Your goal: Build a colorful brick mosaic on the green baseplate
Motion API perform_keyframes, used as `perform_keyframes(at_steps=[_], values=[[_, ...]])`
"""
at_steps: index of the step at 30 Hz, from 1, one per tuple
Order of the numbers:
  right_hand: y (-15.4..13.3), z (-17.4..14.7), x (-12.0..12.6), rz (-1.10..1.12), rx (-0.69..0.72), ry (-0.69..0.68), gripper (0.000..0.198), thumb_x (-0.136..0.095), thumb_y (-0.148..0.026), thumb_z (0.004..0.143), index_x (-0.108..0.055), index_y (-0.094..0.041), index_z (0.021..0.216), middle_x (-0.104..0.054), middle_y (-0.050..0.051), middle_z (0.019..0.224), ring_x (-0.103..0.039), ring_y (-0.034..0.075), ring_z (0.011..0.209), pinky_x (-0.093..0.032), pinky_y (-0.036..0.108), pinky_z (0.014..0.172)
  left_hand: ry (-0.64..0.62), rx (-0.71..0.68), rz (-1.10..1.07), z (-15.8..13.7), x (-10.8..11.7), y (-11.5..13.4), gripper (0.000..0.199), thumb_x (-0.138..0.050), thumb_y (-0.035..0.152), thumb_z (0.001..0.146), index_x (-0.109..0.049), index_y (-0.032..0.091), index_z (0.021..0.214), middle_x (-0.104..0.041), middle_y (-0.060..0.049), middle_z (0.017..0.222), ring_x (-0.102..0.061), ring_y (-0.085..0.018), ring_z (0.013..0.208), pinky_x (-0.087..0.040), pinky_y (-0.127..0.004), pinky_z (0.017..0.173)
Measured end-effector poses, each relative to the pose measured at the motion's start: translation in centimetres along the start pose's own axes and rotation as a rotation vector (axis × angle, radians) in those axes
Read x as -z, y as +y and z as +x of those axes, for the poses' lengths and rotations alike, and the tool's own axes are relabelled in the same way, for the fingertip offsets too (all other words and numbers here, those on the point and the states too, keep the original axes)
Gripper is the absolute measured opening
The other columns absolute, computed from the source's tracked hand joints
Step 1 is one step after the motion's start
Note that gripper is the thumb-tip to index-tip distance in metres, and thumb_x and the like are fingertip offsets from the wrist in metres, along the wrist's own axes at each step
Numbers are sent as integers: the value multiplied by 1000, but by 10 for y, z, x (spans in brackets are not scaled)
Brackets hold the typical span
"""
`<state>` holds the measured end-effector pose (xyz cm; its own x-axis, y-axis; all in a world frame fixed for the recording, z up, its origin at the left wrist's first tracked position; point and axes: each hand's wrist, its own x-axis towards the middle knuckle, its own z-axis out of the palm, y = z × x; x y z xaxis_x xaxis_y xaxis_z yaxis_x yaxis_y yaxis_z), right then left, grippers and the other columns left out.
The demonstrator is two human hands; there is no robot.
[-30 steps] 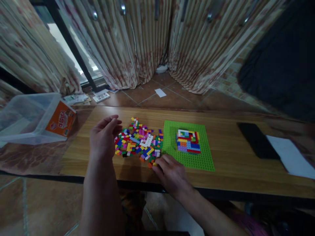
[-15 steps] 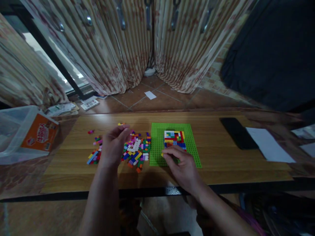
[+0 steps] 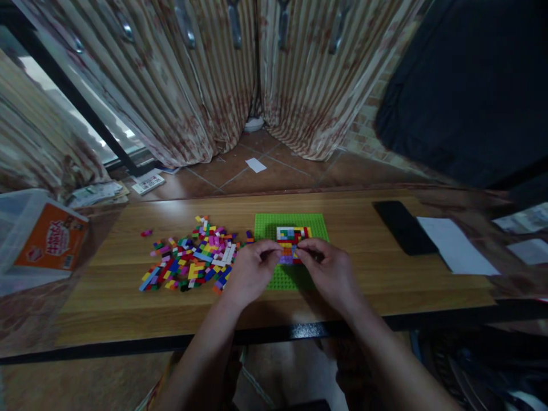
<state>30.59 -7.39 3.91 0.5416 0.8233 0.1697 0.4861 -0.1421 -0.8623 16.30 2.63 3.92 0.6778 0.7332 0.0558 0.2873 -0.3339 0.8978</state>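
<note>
On the wooden table lies a green baseplate point(image 3: 319, 224) bearing a low patchwork of coloured toy bricks point(image 3: 287, 252), with white, red, blue, yellow, orange and purple pieces. My left hand point(image 3: 252, 273) is at the left side of this patchwork, thumb and forefinger pinched together. Facing it from the right, my right hand point(image 3: 329, 273) is pinched too, its fingertips at the patchwork's right part. Whatever is between the fingertips of either hand is too small to make out. My hands hide parts of the plate. Left of the plate spreads a pile of loose bricks point(image 3: 184, 260).
A black phone-like slab point(image 3: 405, 227) and a white sheet of paper point(image 3: 458, 246) lie on the table's right side. Beyond the left edge stands a clear plastic bin point(image 3: 25, 228) with an orange label. Curtains point(image 3: 231, 85) hang behind the table.
My left hand has come from above the loose bricks rightward to the patchwork. My right hand has shifted slightly up along its right part. The view has turned a little.
</note>
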Motion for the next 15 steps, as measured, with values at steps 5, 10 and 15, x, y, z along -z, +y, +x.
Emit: perform_keyframes(at_steps=[5, 10, 15], values=[[-3, 7, -5, -93, 24, -29, 15, -58, -28, 85, -71, -21, 81, -73, 2, 80, -66, 18, 75, -48, 31, 72, 0, -67, 107, -3, -8, 4, 16, -56, 16, 84, -72, 21, 86, -72, -1, 83, -66, -15, 76, -48, -26, 71], [-1, 12, -9, -154, 49, -35, 17, -57, -29, 86, -72, -23, 80, -74, 3, 83, -67, 19, 77, -49, 33, 75, 52, -67, 235, -2, -12, 6, 16, -60, 13, 81, -71, 22, 87, -69, 0, 78, -64, -15, 73, -47, -26, 69], [-1, 11, -9, -170, 75, -23, 21, -55, -31, 88, -73, -24, 83, -75, 4, 87, -68, 20, 79, -50, 34, 76, 83, -66, 240, -2, -18, 7, 15, -58, 13, 82, -71, 21, 85, -67, -1, 78, -62, -14, 73, -46, -25, 67]])
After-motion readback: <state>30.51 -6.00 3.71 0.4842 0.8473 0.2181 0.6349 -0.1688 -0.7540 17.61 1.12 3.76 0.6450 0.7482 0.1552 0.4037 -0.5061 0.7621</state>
